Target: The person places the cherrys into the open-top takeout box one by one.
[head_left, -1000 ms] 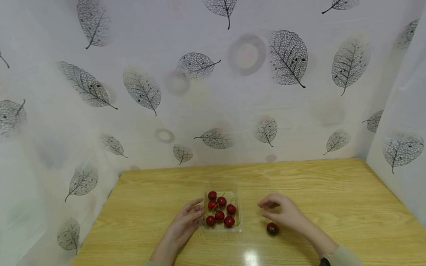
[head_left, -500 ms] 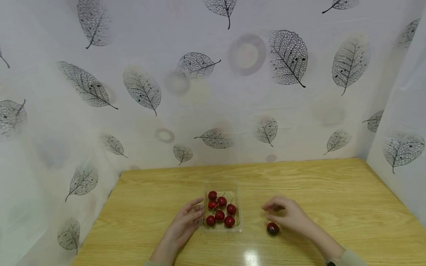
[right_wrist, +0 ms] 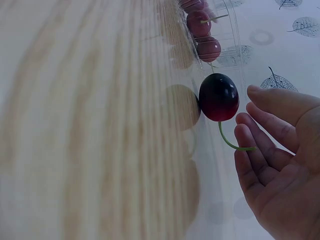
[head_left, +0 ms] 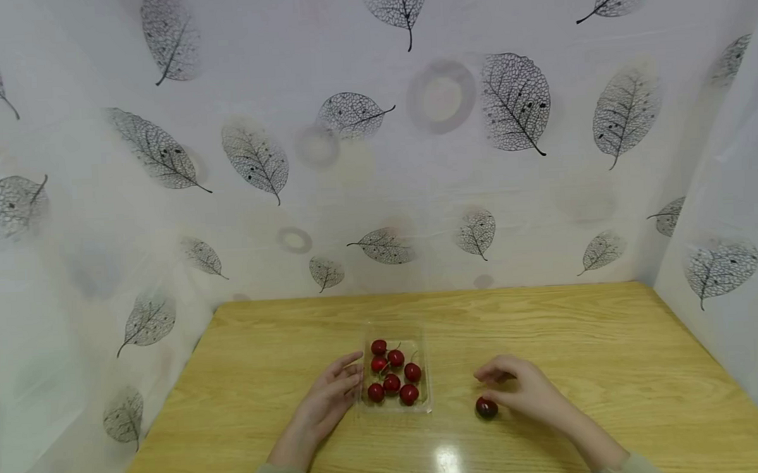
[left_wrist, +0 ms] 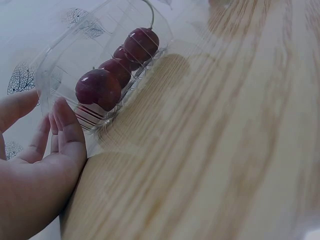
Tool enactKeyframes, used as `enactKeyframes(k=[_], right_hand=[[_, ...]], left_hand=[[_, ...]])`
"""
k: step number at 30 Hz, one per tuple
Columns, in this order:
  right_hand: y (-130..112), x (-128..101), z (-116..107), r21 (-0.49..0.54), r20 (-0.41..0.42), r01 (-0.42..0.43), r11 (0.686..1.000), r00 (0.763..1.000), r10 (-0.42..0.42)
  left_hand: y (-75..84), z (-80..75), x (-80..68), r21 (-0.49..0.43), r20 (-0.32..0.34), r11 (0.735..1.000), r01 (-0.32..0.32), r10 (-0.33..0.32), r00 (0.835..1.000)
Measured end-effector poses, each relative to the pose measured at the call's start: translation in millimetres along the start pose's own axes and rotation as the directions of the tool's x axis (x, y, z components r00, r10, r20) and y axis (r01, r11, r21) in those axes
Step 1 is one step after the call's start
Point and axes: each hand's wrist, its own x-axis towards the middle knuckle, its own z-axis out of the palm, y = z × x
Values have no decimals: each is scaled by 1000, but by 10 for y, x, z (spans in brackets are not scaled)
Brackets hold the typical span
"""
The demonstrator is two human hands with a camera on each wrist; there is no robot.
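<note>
Resting flat against clear tray (head_left: 395,405), left hand (head_left: 325,401), fingers straight; right hand (head_left: 528,392) relaxed beside loose cherry (head_left: 486,407); green stem (right_wrist: 231,142) seen only from right wrist.

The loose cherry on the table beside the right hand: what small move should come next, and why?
Probably the right hand should curl its fingers round the loose cherry or pinch its stem. The cherry lies alone on the table, apart from the clear tray. The fingers are relaxed right beside it, near the stem, holding nothing. The left hand rests against the tray.
</note>
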Motion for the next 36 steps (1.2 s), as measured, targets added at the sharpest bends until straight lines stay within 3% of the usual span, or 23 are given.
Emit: enactKeyframes(k=[7,19,36], right_hand=[[41,-65,-17,19,12,8,1000,1000,-9],[55,-127,-26,82,104,-100,992,990,91],[68,-171,-11,20,152,-125,992,981,121]], left_hand=[[-10,-18,16,5,10,1000,-2,2,1000],[-8,-29,31,-1,8,1000,-2,2,1000],[-12,-30,23,-10,7,1000,1,-1,1000]])
